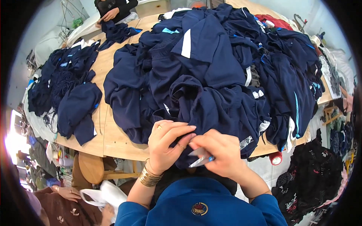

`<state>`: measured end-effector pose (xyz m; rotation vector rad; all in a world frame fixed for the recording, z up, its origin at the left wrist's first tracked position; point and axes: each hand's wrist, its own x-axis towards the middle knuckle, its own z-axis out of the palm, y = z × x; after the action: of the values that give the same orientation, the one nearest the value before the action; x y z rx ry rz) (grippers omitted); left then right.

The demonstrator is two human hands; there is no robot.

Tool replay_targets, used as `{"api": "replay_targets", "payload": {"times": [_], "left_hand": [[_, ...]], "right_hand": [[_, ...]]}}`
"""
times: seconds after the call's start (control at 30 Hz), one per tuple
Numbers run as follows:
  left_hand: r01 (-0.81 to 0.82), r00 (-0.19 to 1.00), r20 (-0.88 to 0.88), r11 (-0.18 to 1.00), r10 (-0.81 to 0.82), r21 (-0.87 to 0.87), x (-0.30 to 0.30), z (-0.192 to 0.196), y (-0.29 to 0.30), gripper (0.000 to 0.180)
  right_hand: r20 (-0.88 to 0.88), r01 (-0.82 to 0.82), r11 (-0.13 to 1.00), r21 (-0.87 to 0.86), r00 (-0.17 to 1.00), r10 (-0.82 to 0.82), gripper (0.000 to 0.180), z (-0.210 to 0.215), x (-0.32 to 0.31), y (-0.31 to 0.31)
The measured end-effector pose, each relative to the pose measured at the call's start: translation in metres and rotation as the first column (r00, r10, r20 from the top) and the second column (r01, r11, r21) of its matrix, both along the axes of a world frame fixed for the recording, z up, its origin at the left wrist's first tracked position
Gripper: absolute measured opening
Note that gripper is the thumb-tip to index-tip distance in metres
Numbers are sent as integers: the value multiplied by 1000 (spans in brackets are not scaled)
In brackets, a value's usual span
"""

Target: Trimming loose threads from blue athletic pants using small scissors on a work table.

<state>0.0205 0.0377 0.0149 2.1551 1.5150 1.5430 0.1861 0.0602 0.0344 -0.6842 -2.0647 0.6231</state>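
Observation:
At the table's near edge, my left hand point(166, 145) pinches part of a navy garment point(188, 109) between thumb and fingers. Its gathered opening stands up just beyond my hands, and its lower end hangs toward me. Closed around small metal scissors point(200, 158) is my right hand point(222, 152), close beside the left one. The silver blades point down and to the left, under my right fingers. My fingertips nearly meet, and whatever lies between them is too small to make out.
A big heap of navy clothes point(211, 56) with white and light-blue parts covers the wooden table point(124, 145). Another navy pile point(71, 79) lies left. Across the table, a person point(113, 9) handles navy cloth; another person in brown point(64, 203) sits lower left beside a stool point(90, 167).

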Motion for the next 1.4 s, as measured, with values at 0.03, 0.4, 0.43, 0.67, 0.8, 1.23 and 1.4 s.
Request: {"api": "replay_targets", "payload": {"times": [0.03, 0.4, 0.43, 0.67, 0.8, 1.23, 1.4], "left_hand": [[-7, 1000, -5, 999, 7, 40, -2, -3, -1, 19], [242, 584, 795, 899, 164, -364, -31, -20, -47, 8], [276, 574, 807, 895, 139, -351, -32, -21, -48, 8], [358, 502, 853, 863, 144, -356, -32, -18, -52, 9], [353, 532, 836, 861, 137, -366, -31, -16, -52, 12], [326, 565, 807, 852, 172, -410, -29, -16, -52, 10], [345, 550, 821, 854, 152, -389, -30, -14, -50, 10]], "right_hand": [[9, -52, 998, 40, 999, 52, 35, -3, -4, -2], [335, -24, 999, -38, 942, 35, 35, -2, -1, 11], [390, -57, 998, 16, 919, 46, 35, -5, -1, 11], [394, -30, 991, 128, 919, -23, 32, -8, -18, 17], [433, -28, 973, 230, 898, -77, 29, -17, -20, 18], [427, -11, 976, 217, 900, -85, 29, -18, -25, 16], [406, -24, 974, 223, 911, -71, 29, -13, -26, 17]]}}
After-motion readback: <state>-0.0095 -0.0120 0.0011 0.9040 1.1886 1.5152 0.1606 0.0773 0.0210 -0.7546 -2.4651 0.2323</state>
